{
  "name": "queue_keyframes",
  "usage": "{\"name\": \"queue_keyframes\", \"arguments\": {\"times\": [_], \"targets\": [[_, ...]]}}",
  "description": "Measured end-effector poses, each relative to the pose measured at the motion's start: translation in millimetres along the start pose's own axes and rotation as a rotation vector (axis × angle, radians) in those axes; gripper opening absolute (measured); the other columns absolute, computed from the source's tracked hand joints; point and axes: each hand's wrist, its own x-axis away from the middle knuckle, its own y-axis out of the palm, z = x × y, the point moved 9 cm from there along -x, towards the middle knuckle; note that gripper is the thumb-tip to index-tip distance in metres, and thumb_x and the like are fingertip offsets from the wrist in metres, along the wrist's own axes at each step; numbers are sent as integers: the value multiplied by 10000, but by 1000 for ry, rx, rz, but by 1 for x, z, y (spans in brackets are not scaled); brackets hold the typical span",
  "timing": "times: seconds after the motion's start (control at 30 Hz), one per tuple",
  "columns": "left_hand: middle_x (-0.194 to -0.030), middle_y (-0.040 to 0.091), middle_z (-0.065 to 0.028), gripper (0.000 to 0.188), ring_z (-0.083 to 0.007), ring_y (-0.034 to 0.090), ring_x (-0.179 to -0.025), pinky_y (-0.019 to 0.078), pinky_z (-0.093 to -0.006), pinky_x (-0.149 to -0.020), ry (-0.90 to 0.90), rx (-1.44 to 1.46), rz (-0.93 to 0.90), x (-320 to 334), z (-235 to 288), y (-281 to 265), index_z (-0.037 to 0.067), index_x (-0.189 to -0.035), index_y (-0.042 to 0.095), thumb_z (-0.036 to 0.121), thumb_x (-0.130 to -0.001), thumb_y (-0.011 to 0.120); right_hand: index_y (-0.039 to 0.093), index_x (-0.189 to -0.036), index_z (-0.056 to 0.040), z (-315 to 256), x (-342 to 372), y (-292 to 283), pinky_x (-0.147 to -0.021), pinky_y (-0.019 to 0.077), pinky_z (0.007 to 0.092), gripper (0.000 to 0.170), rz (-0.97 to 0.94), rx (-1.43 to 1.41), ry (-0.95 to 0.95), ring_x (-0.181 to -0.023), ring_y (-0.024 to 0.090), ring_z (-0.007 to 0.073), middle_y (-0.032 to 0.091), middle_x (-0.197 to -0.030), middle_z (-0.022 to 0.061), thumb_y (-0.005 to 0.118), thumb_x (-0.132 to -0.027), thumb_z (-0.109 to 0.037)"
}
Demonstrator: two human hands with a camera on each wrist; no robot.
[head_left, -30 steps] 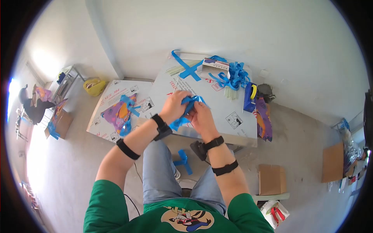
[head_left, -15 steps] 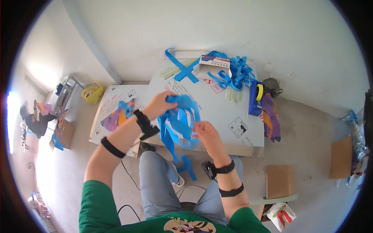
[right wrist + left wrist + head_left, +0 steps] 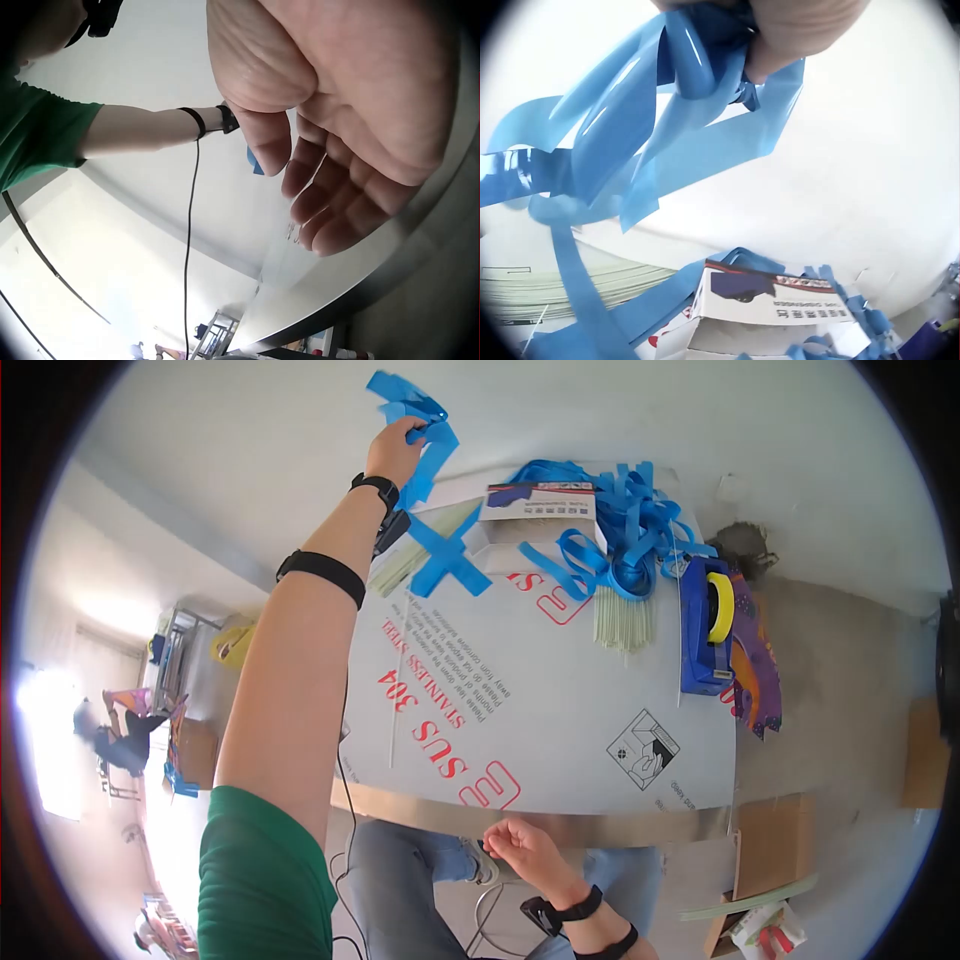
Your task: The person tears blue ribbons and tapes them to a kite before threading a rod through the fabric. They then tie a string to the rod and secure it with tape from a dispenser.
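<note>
My left hand (image 3: 398, 450) is stretched out past the far left of the table, gripping a bunch of blue ribbon (image 3: 432, 460). In the left wrist view, loops and loose ends of this ribbon (image 3: 622, 127) hang from the fingers. Below it lie crossed blue strips (image 3: 450, 555) and a bundle of thin pale sticks (image 3: 415, 560). My right hand (image 3: 525, 852) hovers by the table's near edge, holding nothing. The right wrist view shows its fingers (image 3: 345, 217) loosely bent, with the palm bare.
An open tape dispenser box (image 3: 540, 503) sits at the back, beside a heap of blue ribbon (image 3: 640, 540) and more sticks (image 3: 622, 622). A blue tape dispenser (image 3: 705, 650) with yellow tape stands at the table's (image 3: 560, 710) right edge. Cardboard (image 3: 775, 840) is on the floor.
The hands worked together on the blue ribbon, then parted. My left hand carried the ribbon forward to the far left; my right hand let go and drew back to the near edge.
</note>
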Motion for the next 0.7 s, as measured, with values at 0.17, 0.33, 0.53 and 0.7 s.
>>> {"name": "queue_keyframes", "arguments": {"times": [0.17,0.33,0.53,0.7], "targets": [[-1278,506,-224,709,-363,490,-1182,431,-404,-954,24,-95,-340,24,-19,113,158,-1376,386,368,-774,697,577,-913,-9,-9,1,-19,-634,451,215,104,87,121,-23,-711,546,65,592,-775,14,556,-913,-111],[-1381,360,-283,780,-398,339,-1303,337,-438,-1040,54,-126,-88,56,-22,101,159,-1446,243,448,-823,613,584,-919,-17,-4,-2,-17,-626,449,215,107,33,104,-29,-696,541,68,590,-770,12,572,-904,-122],[-1142,603,-143,375,-246,568,-1066,432,-329,-926,-173,181,-198,135,-1,-25,88,-1231,550,239,-887,571,553,-834,-35,-26,-5,-25,-634,440,208,138,116,54,-105,-696,541,59,591,-742,-2,534,-920,-141],[-973,644,-39,231,-116,588,-886,461,-258,-820,-484,797,-361,312,28,-69,23,-1108,598,154,-931,527,530,-899,-31,-43,4,-65,-661,464,218,101,460,42,-360,-690,560,94,598,-774,39,502,-942,-119]]}}
